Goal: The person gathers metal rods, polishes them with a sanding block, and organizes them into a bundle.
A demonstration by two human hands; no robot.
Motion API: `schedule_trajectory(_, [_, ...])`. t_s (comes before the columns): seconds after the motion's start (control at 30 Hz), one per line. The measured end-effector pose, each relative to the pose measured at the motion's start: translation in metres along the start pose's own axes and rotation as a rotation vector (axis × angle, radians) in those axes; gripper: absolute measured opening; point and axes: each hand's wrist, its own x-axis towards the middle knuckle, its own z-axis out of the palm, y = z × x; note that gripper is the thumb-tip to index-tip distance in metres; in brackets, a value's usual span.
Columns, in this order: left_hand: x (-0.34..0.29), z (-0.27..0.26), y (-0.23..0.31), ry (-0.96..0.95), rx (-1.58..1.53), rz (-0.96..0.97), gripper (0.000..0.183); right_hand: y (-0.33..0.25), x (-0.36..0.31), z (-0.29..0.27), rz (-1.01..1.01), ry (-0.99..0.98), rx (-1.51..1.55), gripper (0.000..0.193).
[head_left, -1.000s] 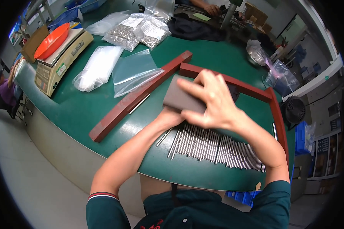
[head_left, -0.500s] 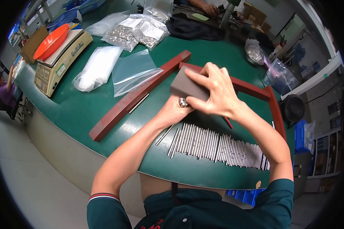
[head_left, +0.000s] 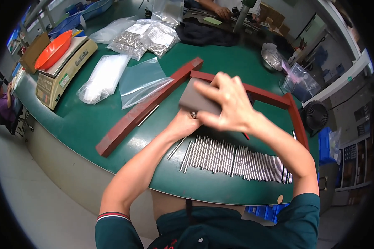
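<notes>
A small bundle of metal rods [head_left: 193,115] is gripped in my left hand [head_left: 182,125], with only a few rod ends showing beside the thumb. My right hand [head_left: 236,103], fingers spread over it, holds a grey-brown rectangular block [head_left: 200,98] right above the bundle. The block hides most of the left fingers and the rods' far ends. Whether it touches the rods, I cannot tell. Nearer to me, many similar silver rods [head_left: 232,155] lie side by side in a long row. Two loose rods [head_left: 176,148] rest left of that row, by my left wrist.
Dark red bars [head_left: 149,106] frame the work area on the green table [head_left: 81,130]; another loose rod [head_left: 148,115] lies along the left one. Clear plastic bags [head_left: 104,79], bags of metal parts [head_left: 131,42] and a scale with an orange tray [head_left: 54,50] stand beyond. A black fan [head_left: 316,115] sits right.
The block has shifted slightly over the bundle, covering more of the rod ends than before. Both hands keep their holds; the whole view has shifted a little.
</notes>
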Motion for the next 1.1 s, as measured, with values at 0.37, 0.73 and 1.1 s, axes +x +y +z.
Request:
schedule_trajectory(0.37, [-0.003,-0.008,0.004,-0.071,-0.005,-0.116,0.040,0.003,0.001,-0.001,0.017,-0.026,0.029,0.062])
schedule_trajectory(0.73, [0.000,-0.005,0.014,-0.132,0.020,-0.091,0.021,0.049,-0.034,-0.039,0.395,0.147,-0.033,0.058])
schedule_trajectory(1.1, [0.006,-0.007,0.015,-0.118,0.105,-0.149,0.018,0.133,-0.206,-0.100,1.004,0.217,-0.250,0.078])
